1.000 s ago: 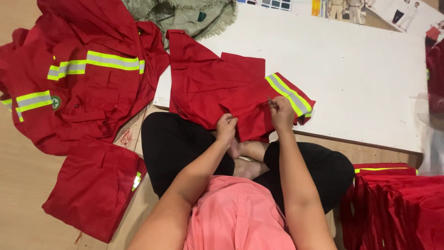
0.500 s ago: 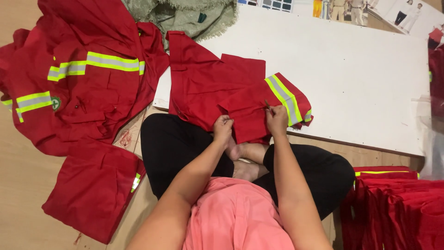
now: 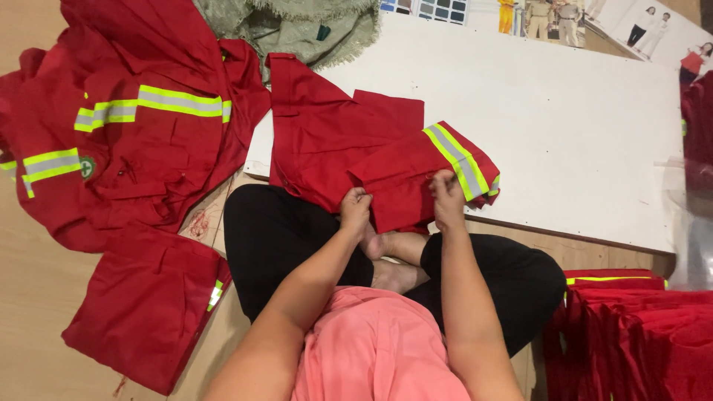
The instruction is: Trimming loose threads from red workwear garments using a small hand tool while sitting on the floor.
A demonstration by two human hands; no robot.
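A red work garment (image 3: 349, 141) with a yellow-and-grey reflective band lies partly folded on a white board (image 3: 579, 119) in front of me. My left hand (image 3: 355, 208) pinches its near edge on the left. My right hand (image 3: 447, 197) grips the folded part just beside the reflective band. Both hands sit close together above my crossed legs in black trousers.
A heap of red jackets with reflective stripes (image 3: 126, 134) lies on the wooden floor at the left, with a folded red piece (image 3: 141, 304) below it. A stack of folded red garments (image 3: 639, 334) stands at the lower right. Green cloth (image 3: 297, 22) lies at the top.
My hands have drawn the folded garment a little toward me and moved closer together; the banded sleeve end now lies folded further over the red cloth.
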